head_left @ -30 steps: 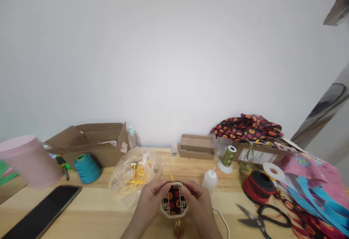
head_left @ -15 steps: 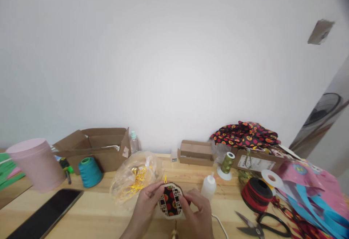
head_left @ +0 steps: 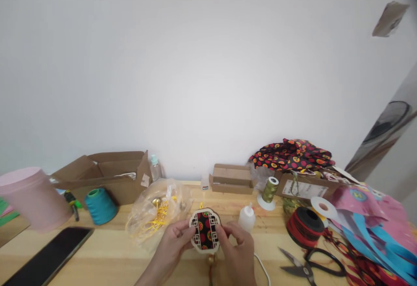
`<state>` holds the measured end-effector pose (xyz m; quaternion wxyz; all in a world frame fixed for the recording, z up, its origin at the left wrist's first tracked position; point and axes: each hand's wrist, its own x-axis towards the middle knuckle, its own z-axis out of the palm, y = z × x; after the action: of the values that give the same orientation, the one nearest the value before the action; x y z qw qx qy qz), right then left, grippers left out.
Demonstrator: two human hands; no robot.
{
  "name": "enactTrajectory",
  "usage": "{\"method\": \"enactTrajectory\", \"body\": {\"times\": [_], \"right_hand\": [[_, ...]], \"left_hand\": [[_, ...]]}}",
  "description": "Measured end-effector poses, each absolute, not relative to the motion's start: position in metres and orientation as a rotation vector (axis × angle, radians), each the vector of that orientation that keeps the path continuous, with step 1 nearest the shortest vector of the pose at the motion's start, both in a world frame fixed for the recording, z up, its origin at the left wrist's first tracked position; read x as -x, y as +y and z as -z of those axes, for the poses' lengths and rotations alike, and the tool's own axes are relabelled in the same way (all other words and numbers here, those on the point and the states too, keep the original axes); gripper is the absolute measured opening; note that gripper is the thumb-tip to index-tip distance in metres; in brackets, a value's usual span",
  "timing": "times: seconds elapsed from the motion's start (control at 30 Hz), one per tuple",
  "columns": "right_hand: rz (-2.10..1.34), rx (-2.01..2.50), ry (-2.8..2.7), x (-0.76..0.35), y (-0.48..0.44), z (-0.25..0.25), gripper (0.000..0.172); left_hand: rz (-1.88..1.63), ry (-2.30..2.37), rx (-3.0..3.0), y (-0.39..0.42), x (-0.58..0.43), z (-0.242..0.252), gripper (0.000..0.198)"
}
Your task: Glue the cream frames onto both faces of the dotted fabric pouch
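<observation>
A small flat pendant (head_left: pixel 205 230) with a pale lattice frame over dark red-and-orange patterned fabric is held upright in front of me. My left hand (head_left: pixel 176 242) grips its left edge, thumb on the front face. On the opposite edge, my right hand (head_left: pixel 237 247) pinches it between thumb and fingers. A yellow loop (head_left: pixel 201 206) sticks up from its top. Below it hangs a gold bell (head_left: pixel 211 259) with a reddish cord under it. The fingers behind the pendant are hidden.
Just past my right hand stands a white squeeze bottle (head_left: pixel 247 217). Scissors (head_left: pixel 302 267) lie open at right, near a red cord spool (head_left: pixel 305 227). A plastic bag (head_left: pixel 140 216) of yellow cords, a teal thread cone (head_left: pixel 100 206) and a phone (head_left: pixel 48 255) are left.
The pendant has risen slightly and turned more squarely to face me. My left hand has slid lower on its edge. The bell beneath shows more fully. The view has shifted a little.
</observation>
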<state>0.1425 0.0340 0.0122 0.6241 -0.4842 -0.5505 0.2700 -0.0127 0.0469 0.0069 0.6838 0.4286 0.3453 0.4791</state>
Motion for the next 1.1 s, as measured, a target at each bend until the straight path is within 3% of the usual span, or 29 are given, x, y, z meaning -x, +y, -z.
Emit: {"method": "enactTrajectory", "body": {"times": [0.23,0.57,1.1], "right_hand": [[-1.077,1.181,-0.97,-0.139,0.04,-0.01,0.028],[-1.31,1.127,-1.078,-0.139,0.046,-0.004,0.048],[-1.181,1.133,-1.018,-0.136,0.044,0.005,0.047]], "left_hand": [[-1.046,0.825,-0.854,0.046,0.01,-0.01,0.032],[-1.052,0.856,-0.839,0.046,0.015,-0.007,0.029],[-1.059,0.931,-0.844,0.04,0.007,-0.016,0.037]]}}
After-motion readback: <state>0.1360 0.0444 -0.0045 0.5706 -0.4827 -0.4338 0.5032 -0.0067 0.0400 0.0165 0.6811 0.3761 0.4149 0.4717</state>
